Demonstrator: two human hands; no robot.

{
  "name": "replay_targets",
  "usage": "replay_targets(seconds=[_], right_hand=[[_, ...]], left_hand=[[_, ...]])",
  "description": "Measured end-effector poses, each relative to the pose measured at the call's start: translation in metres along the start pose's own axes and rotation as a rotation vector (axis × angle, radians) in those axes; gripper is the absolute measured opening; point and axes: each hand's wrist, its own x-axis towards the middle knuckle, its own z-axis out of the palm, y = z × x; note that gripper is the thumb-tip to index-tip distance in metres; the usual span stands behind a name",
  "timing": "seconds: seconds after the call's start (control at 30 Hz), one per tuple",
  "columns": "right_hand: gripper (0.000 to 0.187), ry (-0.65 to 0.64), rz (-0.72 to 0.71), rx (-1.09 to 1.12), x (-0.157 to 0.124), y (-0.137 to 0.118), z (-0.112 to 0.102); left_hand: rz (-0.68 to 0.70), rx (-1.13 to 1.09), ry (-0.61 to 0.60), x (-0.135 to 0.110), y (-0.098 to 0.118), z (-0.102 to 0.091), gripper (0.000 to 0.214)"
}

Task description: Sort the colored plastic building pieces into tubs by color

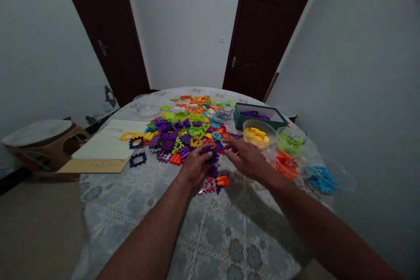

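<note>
1. Far left of the bench (121,210): paper (108,140) lies flat, with two dark frames (138,159) just beside its right edge.
2. Middle: the mixed pile (177,135) of coloured pieces rises beyond your left hand.
3. Your left hand (195,166): fingers curled, nearly closed on a purple piece (214,155) at the near edge of the pile. Exact count in the grip: cannot tell.
4. Just below that hand on the bench: a red triangle (206,186), then an orange piece (223,180), both out of your grip.
5. Your right hand (246,157): fingers partly spread, facing the left ones across a small gap. An orange sliver (237,153) shows at them; cannot tell whether you hold it.
6. Right: the green box (239,119) has purple pieces inside; nearer tubs hold yellow pieces (257,135), orange pieces (287,164) and blue pieces (321,179).
7. Judgement: step in hand seems to be picking out purple. The next move calls for a steady left grip and a light right pinch, clear of neighbouring pieces.
</note>
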Motion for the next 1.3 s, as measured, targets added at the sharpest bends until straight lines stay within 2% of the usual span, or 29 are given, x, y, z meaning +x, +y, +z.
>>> replay_targets(seconds=[0.1,0.23,0.33,0.43,0.53,0.6,0.67,0.77,0.83,0.9,0.97,1.0,1.07,1.13,1.17,1.23,1.3], right_hand=[[0.032,-0.039,-0.077,0.009,-0.011,-0.017,0.03],[0.025,-0.008,-0.069,0.043,-0.012,-0.019,0.038],[0.022,-0.019,-0.001,0.077,-0.011,-0.019,0.026],[0.018,-0.081,0.077,0.125,-0.01,-0.015,0.007],[0.019,-0.183,0.125,0.151,-0.001,0.0,-0.016],[0.019,-0.198,0.216,0.18,0.012,0.017,-0.034],[0.021,-0.112,0.345,0.213,0.032,0.039,-0.054],[0.032,0.203,0.473,0.134,0.064,0.072,-0.088],[0.041,0.395,0.481,-0.039,0.079,0.085,-0.107],[0.046,0.495,0.409,-0.266,0.083,0.086,-0.115],[0.043,0.482,0.273,-0.419,0.07,0.072,-0.105],[0.041,0.427,0.196,-0.426,0.057,0.06,-0.092],[0.04,0.236,0.042,-0.324,0.022,0.033,-0.053],[0.057,0.028,-0.114,-0.221,-0.017,0.007,-0.007],[0.07,-0.032,-0.157,-0.227,-0.034,-0.002,0.015],[0.09,-0.109,-0.146,-0.271,-0.06,-0.013,0.052],[0.104,-0.143,-0.096,-0.317,-0.069,-0.014,0.076]], left_hand=[[0.016,0.034,-0.023,-0.001,0.002,0.001,0.035],[0.026,0.084,-0.03,-0.002,0.003,0.0,0.039],[0.009,0.15,-0.057,-0.002,0.003,0.0,0.047],[0.022,0.188,-0.04,0.0,0.002,-0.001,0.045],[0.078,0.153,0.062,0.003,0.003,-0.003,0.04],[0.125,0.102,0.155,0.005,0.005,-0.006,0.038],[0.172,0.061,0.238,0.007,0.008,-0.01,0.037],[0.246,0.025,0.316,0.009,0.012,-0.014,0.034],[0.291,0.008,0.351,0.011,0.014,-0.015,0.032],[0.319,-0.008,0.377,0.011,0.016,-0.015,0.032],[0.333,-0.022,0.392,0.012,0.018,-0.015,0.031],[0.336,-0.027,0.393,0.012,0.018,-0.015,0.031],[0.335,-0.032,0.391,0.012,0.018,-0.016,0.03],[0.335,-0.029,0.39,0.012,0.018,-0.016,0.03],[0.334,-0.026,0.391,0.012,0.017,-0.016,0.03],[0.331,-0.022,0.396,0.012,0.017,-0.016,0.03],[0.326,-0.01,0.398,0.012,0.016,-0.015,0.029]])
